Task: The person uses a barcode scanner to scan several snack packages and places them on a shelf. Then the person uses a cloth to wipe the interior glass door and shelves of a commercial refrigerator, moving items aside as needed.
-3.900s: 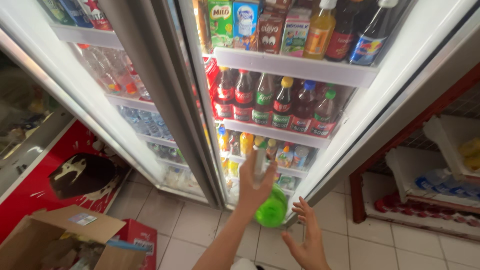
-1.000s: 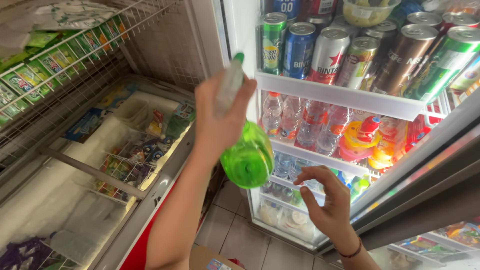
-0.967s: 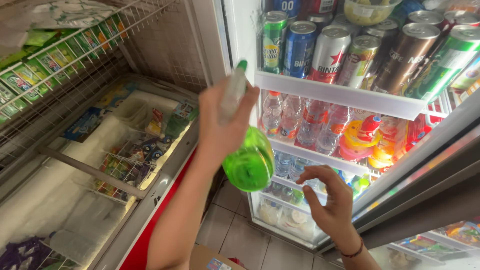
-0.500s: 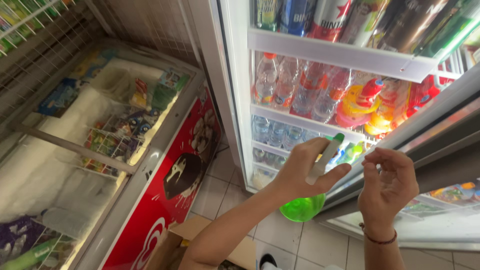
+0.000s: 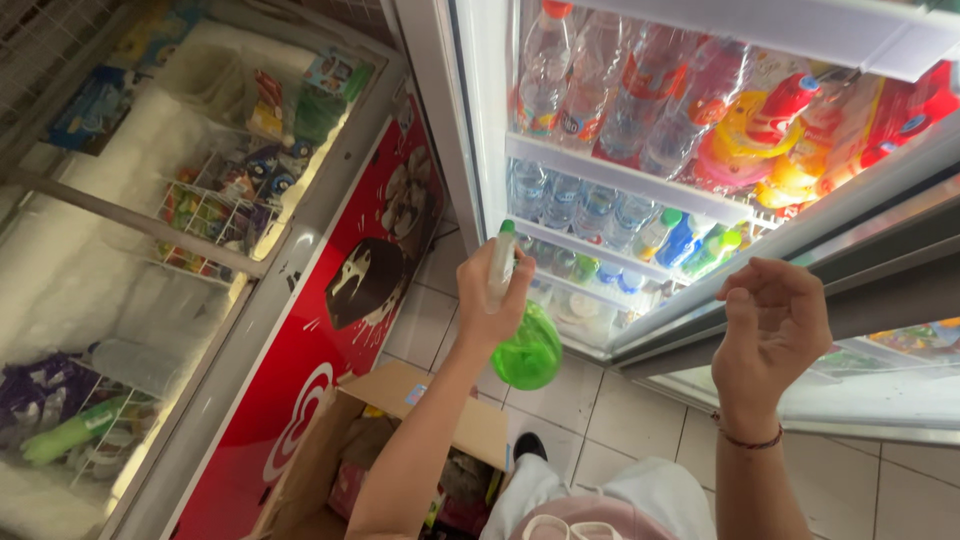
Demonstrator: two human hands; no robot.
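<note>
My left hand (image 5: 487,300) grips the neck of a green spray bottle (image 5: 527,352) with a white trigger head, its nozzle tipped toward the lower shelves of a glass-fronted drinks fridge (image 5: 640,190). The bottle's round green body hangs below my fist. My right hand (image 5: 772,325) is raised to the right, fingers curled loosely with nothing in them, close to the fridge's open glass door (image 5: 880,290). A thin bracelet sits on that wrist.
A chest freezer (image 5: 180,230) with a red side panel and wire baskets of ice creams stands at the left. An open cardboard box (image 5: 400,440) lies on the tiled floor below my left arm. Water bottles and coloured drinks fill the fridge shelves.
The view has dropped from the can shelves to the lower water shelves. My left hand lowered the spray bottle toward the bottom shelves; my right hand rose and curled by the door.
</note>
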